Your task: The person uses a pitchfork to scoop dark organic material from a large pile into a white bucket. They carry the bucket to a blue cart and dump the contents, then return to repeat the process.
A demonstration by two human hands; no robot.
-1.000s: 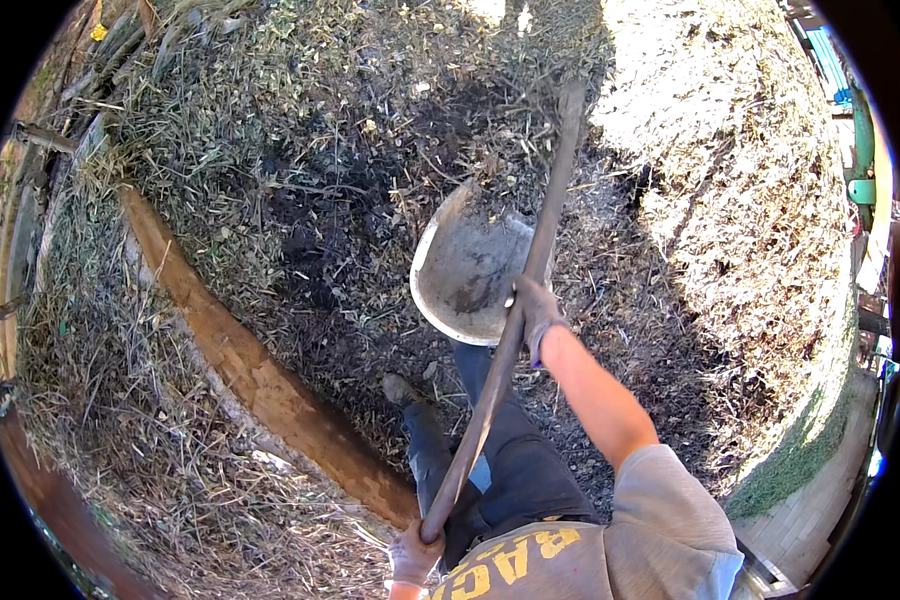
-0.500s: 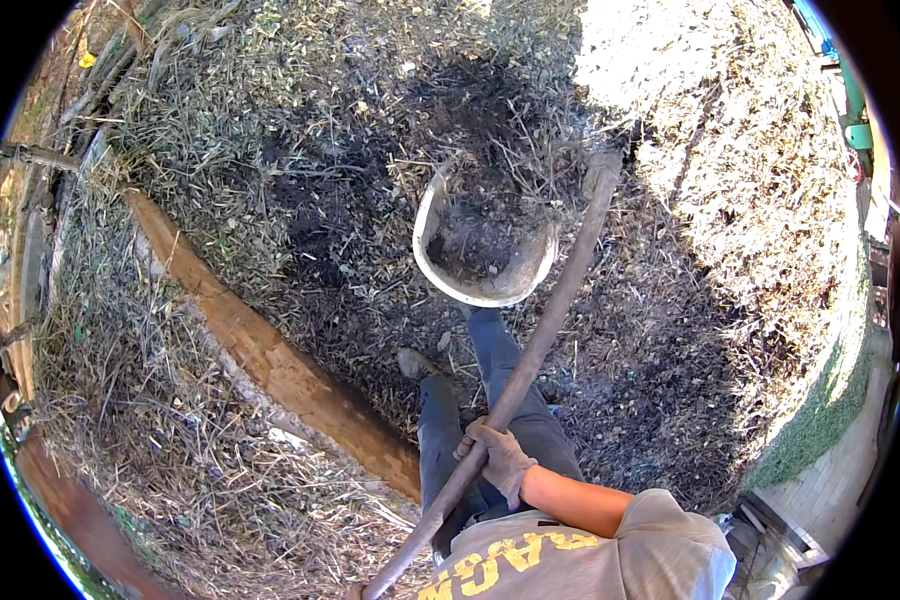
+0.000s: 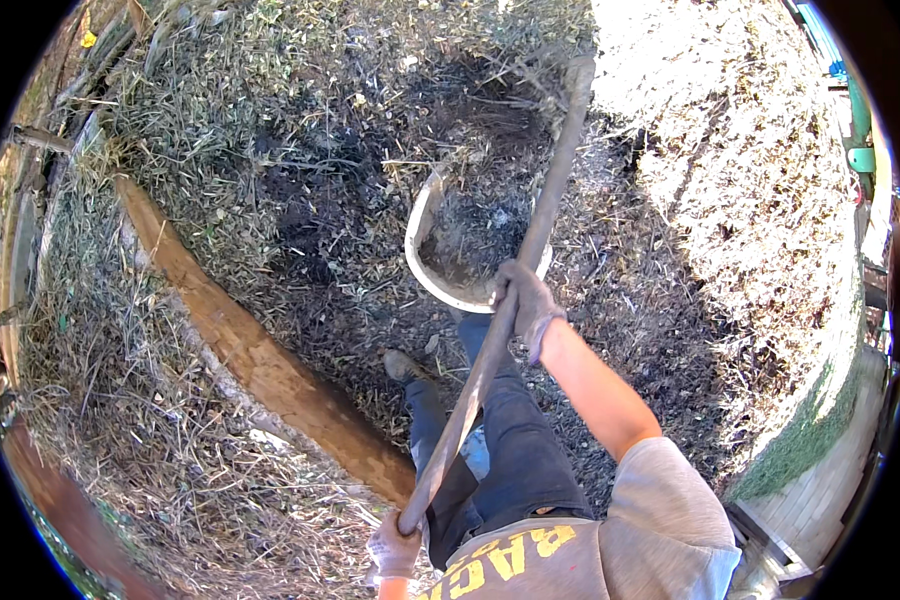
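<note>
Both my hands wear dusty work gloves and are closed around a long wooden tool handle (image 3: 470, 395) that slants up and to the right. My left hand (image 3: 394, 548) grips its lower end by my hip. Farther up the shaft, my right hand (image 3: 532, 302) wraps around it, arm stretched out. The tool's far end lies among dry stalks (image 3: 538, 80), which hide its working head. Just beyond my feet stands a pale, round-bottomed tub (image 3: 420, 262) with dark, crumbly matter inside. The handle passes over its right rim.
A thick peeled log (image 3: 260, 355) runs diagonally along my left. Straw and dark litter (image 3: 320, 220) cover the ground, with a brightly sunlit patch (image 3: 740, 130) at the right. Green netting (image 3: 805, 440) and pale boards (image 3: 820, 510) edge the right side.
The tool has moved forward, away from me, its far end now beyond the tub among stalks. My right hand has reached forward with it, and my left hand has come more into view.
</note>
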